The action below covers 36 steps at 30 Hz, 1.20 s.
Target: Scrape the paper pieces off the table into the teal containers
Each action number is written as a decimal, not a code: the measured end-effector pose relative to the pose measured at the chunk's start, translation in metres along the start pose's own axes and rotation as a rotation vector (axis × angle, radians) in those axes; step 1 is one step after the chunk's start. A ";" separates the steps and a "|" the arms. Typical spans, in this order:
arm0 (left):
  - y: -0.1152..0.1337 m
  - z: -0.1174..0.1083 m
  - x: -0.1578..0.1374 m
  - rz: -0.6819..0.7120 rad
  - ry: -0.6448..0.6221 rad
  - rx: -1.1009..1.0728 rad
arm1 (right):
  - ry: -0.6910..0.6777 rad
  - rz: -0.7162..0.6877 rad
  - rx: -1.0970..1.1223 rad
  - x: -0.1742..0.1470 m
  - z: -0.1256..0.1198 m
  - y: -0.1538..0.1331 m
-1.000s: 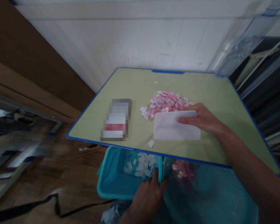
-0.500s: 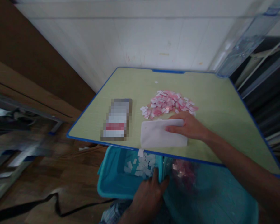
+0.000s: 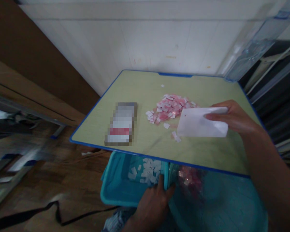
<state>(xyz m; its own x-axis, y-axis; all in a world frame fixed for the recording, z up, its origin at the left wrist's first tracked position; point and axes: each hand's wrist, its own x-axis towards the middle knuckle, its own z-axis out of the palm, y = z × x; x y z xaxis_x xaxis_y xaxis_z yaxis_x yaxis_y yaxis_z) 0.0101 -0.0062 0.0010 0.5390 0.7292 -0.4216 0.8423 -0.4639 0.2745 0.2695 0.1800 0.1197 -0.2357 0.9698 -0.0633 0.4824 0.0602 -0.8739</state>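
Observation:
My right hand is closed around a flat white plastic scraper with a small hole in one corner, thumb on the near face. The scraper is tilted over the table, just right of a heap of small pink and white pieces. Loose white pieces lie by its left edge. Below the table edge, my left hand grips the side wall of a teal bin, index finger on the inner side and thumb on the right. White pieces lie inside that bin.
The green table has a blue rim, with a blurred phone-like object on its left. A larger teal tub at lower right holds a clear bag of pink pieces. A large clear bottle stands at the back right.
My right hand has moved the scraper right and away from the table's near edge. A white piece at that edge is gone from there; loose pieces now show beside the scraper. My left hand stays put.

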 end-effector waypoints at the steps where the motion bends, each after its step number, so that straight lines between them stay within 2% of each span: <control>1: 0.000 0.000 0.000 -0.004 -0.006 0.002 | 0.002 0.011 -0.006 -0.001 -0.002 0.001; 7: 0.000 0.001 0.001 -0.015 -0.033 0.018 | -0.025 0.003 -0.053 0.000 0.003 -0.002; 12: 0.000 0.002 0.001 -0.027 -0.026 0.029 | 0.170 -0.002 -0.032 0.001 0.004 0.003; 16: 0.000 0.001 0.001 -0.019 -0.020 0.021 | 0.213 0.018 0.030 -0.001 0.001 0.004; 20: 0.000 0.000 0.002 -0.021 -0.044 0.022 | 0.161 0.018 0.020 -0.003 0.003 0.001; 25: 0.001 -0.001 0.001 -0.017 -0.034 0.021 | 0.075 -0.048 -0.075 -0.002 0.007 -0.004; 31: 0.001 -0.001 0.000 -0.013 -0.029 0.022 | 0.037 -0.108 -0.180 -0.003 0.009 -0.009; 36: 0.000 -0.001 0.000 -0.016 -0.041 0.033 | -0.078 -0.066 -0.167 -0.007 0.007 -0.014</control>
<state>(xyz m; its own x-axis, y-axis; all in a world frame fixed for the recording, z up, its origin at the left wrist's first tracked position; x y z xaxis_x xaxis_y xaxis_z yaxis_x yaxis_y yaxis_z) 0.0103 -0.0059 0.0025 0.5250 0.7158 -0.4605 0.8499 -0.4696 0.2391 0.2582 0.1707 0.1287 -0.3332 0.9415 -0.0516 0.5958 0.1678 -0.7854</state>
